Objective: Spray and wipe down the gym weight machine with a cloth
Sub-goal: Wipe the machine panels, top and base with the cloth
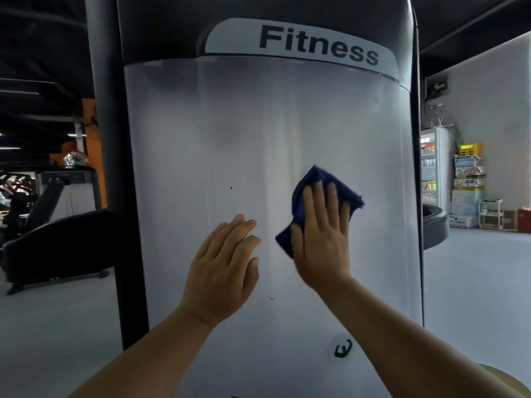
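Note:
The weight machine's frosted grey shroud panel fills the middle of the head view, with a "Fitness" label at its top. My right hand lies flat on a dark blue cloth, pressing it against the panel right of centre. The cloth sticks out above and to the left of the fingers. My left hand rests flat on the panel just left of the cloth, fingers together, holding nothing. No spray bottle is in view.
A dark upright post runs along the panel's left edge. Black padded gym equipment stands at left on the grey floor. At far right are a drinks fridge, stacked boxes and a round black pad.

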### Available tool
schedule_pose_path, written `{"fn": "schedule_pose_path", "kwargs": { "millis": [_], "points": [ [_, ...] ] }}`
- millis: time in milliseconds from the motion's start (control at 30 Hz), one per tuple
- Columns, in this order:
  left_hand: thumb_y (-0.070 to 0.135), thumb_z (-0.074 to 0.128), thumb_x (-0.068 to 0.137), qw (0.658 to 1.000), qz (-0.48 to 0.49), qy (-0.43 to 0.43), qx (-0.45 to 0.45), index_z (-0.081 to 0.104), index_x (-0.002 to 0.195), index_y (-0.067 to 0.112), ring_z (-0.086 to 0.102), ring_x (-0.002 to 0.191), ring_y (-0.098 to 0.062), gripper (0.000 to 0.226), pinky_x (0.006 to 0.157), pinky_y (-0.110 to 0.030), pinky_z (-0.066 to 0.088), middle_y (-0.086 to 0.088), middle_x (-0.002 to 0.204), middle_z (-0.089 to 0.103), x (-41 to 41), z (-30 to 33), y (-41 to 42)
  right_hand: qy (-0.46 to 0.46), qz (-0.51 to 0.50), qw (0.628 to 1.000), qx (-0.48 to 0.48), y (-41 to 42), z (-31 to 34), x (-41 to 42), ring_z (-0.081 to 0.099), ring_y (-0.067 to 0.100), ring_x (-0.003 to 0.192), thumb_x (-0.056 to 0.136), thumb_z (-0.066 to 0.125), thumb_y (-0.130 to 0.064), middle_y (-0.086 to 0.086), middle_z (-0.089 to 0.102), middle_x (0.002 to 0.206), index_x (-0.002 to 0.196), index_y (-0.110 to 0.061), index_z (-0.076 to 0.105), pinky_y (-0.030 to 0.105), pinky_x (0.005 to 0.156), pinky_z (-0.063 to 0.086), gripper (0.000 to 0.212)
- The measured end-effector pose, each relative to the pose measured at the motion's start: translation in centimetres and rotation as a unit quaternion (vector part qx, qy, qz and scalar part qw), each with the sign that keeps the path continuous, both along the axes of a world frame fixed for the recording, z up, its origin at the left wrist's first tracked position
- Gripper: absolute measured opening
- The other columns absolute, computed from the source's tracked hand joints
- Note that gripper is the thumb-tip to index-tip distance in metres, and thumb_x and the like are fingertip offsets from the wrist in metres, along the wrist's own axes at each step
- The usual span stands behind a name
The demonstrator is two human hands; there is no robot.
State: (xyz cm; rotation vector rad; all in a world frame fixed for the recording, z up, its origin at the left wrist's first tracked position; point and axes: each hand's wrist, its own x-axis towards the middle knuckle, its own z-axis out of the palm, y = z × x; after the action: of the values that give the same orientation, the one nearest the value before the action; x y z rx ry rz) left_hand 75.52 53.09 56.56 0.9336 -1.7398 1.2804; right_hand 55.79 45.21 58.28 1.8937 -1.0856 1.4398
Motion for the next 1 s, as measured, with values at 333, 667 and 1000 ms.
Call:
{"fn": "schedule_pose_path", "kwargs": {
  "millis": [333, 667, 1000],
  "points": [
    [0.020, 0.054, 0.096, 0.999, 0.011, -0.005, -0.032, 0.056, 0.117, 0.008, 0.049, 0.140, -0.033, 0.024, 0.118, -0.045, 0.037, -0.017, 0.140, 0.060, -0.6, -0.4, -0.7, 0.113, -0.026, 0.992, -0.049, -2.1, 2.8, -3.7, 0.004, 0.035, 0.158, 0.107, 0.021, -0.047, 0.011, 0.008, 0.170, 0.161, -0.008, 0.015, 0.063, 0.123, 0.014, 0.066],
    [0.028, 0.053, 0.098, 0.985, -0.070, 0.152, -0.032, 0.047, 0.128, 0.008, 0.048, 0.138, -0.033, 0.037, 0.117, -0.044, 0.038, -0.018, 0.142, 0.052, 1.1, -0.1, 0.7, -0.002, -0.051, 0.998, 0.031, 3.5, 6.5, 5.4, -0.003, 0.044, 0.156, 0.105, 0.020, -0.049, 0.020, -0.002, 0.170, 0.161, -0.004, 0.004, 0.070, 0.121, 0.009, 0.074],
    [0.028, 0.041, 0.102, 0.951, 0.006, 0.310, -0.015, 0.043, 0.136, 0.003, 0.037, 0.145, -0.032, 0.042, 0.118, -0.053, 0.034, -0.018, 0.150, 0.042, 10.0, -1.4, 5.1, 0.231, 0.000, 0.971, -0.070, 8.5, 6.1, 19.0, -0.014, 0.038, 0.156, 0.107, 0.027, -0.049, 0.018, -0.010, 0.170, 0.163, -0.007, 0.000, 0.066, 0.119, -0.010, 0.075]
  ]
}}
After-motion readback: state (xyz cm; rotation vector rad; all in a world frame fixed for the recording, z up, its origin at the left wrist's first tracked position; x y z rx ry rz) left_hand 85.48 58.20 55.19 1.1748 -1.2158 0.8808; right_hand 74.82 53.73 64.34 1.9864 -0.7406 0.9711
